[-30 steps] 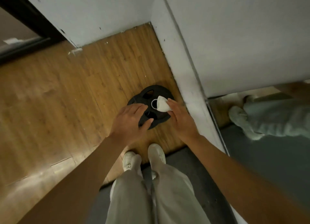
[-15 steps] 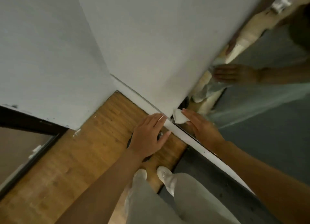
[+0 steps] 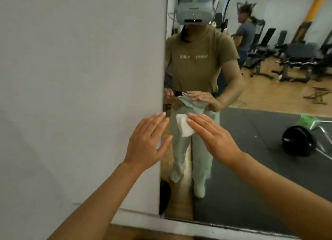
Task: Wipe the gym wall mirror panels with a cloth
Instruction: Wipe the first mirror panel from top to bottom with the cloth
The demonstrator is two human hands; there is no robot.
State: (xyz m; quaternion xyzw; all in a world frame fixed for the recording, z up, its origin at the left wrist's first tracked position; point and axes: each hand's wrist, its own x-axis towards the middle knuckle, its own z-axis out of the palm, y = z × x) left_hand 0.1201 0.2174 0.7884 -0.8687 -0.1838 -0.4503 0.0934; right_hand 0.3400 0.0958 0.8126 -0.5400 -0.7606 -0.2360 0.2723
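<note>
The head view is moderately lit by soft, even indoor light with no hard shadows. The grey wall (image 3: 80,78) filling the left half looks flat and slightly dull. The mirror (image 3: 269,150) at right shows a brighter room without glare. Fine detail is soft throughout, and wide-angle distortion bends the straight lines toward the frame edges, most at lower right.

A small folded white cloth (image 3: 185,125) is pressed flat against the mirror panel (image 3: 251,99), near its nine-o'clock edge; the tall glass reflects the gym.
</note>
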